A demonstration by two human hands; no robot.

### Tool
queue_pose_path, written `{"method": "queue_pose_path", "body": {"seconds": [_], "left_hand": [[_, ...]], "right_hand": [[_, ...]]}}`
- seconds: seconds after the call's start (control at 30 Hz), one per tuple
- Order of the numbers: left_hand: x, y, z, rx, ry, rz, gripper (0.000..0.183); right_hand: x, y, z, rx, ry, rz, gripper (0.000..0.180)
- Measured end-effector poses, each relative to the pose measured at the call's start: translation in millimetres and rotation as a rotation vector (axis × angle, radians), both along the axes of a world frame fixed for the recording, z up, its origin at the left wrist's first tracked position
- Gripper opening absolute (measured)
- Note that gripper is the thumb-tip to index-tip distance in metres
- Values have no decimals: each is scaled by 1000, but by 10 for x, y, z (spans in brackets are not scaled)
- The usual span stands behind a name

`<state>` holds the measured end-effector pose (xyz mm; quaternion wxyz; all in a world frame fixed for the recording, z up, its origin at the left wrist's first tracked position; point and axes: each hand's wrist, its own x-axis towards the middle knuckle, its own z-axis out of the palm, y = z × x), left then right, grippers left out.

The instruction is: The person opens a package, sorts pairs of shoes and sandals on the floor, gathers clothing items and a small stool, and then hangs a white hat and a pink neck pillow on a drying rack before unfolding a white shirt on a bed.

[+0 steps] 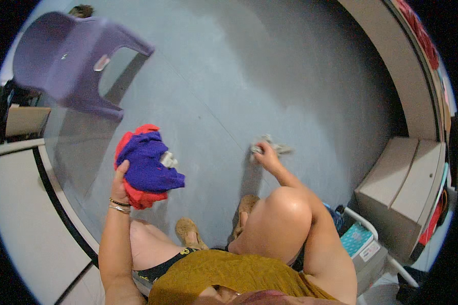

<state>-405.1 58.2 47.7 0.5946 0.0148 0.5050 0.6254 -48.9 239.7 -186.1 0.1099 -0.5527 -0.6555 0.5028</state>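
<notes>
A bunched purple cloth (147,162) lies over a red cloth (145,200), and my left hand (121,183) grips both from the side, thumb on top. Tucked at the right of this bundle is a small whitish cloth (168,159). In front of my right knee, my right hand (266,154) pinches a pale grey-white cloth (281,148), blurred by motion. Below it the floor (210,114) carries the hand's shadow; whether the cloth touches the floor is hard to tell.
A purple plastic chair (80,57) stands at the upper left. White cabinetry (19,183) runs along the left side. To the right are a beige drawer unit (400,187) and a metal-framed item with a teal patterned panel (357,239). Tan slippers (187,228) are on my feet.
</notes>
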Motion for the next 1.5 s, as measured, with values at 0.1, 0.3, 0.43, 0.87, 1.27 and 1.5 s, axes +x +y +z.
{"method": "queue_pose_path", "body": {"seconds": [0.1, 0.3, 0.43, 0.87, 1.27, 1.5], "left_hand": [[19, 101, -14, 11, -6, -20, 53], [-72, -154, 115, 2, -51, 73, 45], [-215, -18, 94, -24, -112, 89, 38], [-98, -16, -23, 180, -239, -56, 37], [-159, -91, -8, 150, 19, 19, 26], [-183, -64, -61, 134, -30, -16, 24]], "right_hand": [[-746, 777, 425, -159, 280, 183, 34], [-1520, 1024, 1710, 171, 156, 372, 29], [-1705, 895, 2184, -42, 221, 320, 28], [-2329, -834, 2888, 304, 374, 778, 62], [32, -553, 3315, 655, -396, 705, 61], [322, -976, 3504, 602, -325, 768, 63]]}}
